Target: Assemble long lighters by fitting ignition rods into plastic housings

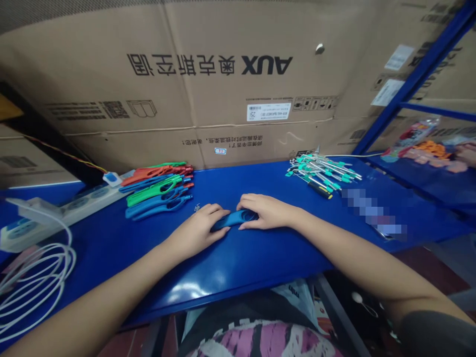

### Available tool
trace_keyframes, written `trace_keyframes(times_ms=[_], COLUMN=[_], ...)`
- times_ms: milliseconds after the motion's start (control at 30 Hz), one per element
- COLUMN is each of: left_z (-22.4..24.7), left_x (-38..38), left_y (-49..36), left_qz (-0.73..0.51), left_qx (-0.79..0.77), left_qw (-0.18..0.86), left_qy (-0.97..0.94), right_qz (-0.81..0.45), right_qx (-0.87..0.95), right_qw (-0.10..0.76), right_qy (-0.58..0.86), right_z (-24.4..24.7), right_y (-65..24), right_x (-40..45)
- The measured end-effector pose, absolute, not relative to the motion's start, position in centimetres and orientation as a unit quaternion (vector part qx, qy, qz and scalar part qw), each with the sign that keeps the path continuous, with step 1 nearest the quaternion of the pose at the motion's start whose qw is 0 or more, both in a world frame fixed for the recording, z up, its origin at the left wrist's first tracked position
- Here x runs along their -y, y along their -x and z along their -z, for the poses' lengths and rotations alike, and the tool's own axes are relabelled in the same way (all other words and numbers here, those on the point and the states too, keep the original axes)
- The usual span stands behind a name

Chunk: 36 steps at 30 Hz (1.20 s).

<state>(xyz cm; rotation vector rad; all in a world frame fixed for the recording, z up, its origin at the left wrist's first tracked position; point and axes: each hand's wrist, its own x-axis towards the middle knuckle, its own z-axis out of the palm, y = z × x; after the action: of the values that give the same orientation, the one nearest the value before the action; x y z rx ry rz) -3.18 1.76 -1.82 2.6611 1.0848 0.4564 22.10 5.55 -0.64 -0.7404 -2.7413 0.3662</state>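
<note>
Between my two hands, just above the blue tabletop, is a blue plastic lighter handle [235, 218] with a finger loop at its right end. My left hand [204, 225] grips its left end with thumb and fingers. Around the loop end, the fingers and thumb of my right hand [266, 212] are closed. My fingers cover both ends of the handle. To the left lies a pile of similar handles [159, 191] in blue, green and orange-red. On the right is a heap of thin metal rods with teal plastic parts [323, 171].
A black and yellow tool [320, 190] lies before the rods. Right of it is a blurred-out object [374, 213]. A power strip [89, 201] and coiled white cable [37, 282] occupy the left. Cardboard [208, 99] walls the back; a blue metal frame [405, 89] stands right.
</note>
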Motion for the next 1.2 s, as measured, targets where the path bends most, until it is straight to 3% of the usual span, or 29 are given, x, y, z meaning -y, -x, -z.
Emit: trace_keyframes(times_ms=[267, 400, 633, 767, 1000, 1200], left_z=[-3.1, -5.7, -3.4, -2.2, -3.4, -4.9], left_x=[-3.9, -6.6, -10.6, -11.2, -9.6, -8.4], left_y=[7.1, 13.5, 20.2, 20.2, 18.3, 17.4], left_qz=[-0.145, -0.205, -0.207, -0.234, -0.371, -0.291], left_qx=[-0.379, -0.521, -0.602, -0.605, -0.593, -0.559], left_qw=[0.097, -0.018, -0.085, -0.081, -0.165, -0.156], left_qy=[-0.909, -0.828, -0.767, -0.757, -0.695, -0.761], right_qz=[-0.087, -0.055, -0.053, -0.066, -0.010, 0.023], right_qx=[0.924, 0.903, 0.924, 0.929, 0.909, 0.845], right_qw=[0.183, 0.212, 0.117, 0.112, 0.240, 0.325], right_qy=[0.325, 0.369, 0.359, 0.348, 0.341, 0.425], right_z=[0.6, 0.7, 1.3, 1.2, 1.7, 0.9], right_y=[-22.0, -22.7, -23.7, -24.0, -23.8, -24.1], right_x=[-5.3, -5.9, -7.0, -7.2, -7.8, -6.9])
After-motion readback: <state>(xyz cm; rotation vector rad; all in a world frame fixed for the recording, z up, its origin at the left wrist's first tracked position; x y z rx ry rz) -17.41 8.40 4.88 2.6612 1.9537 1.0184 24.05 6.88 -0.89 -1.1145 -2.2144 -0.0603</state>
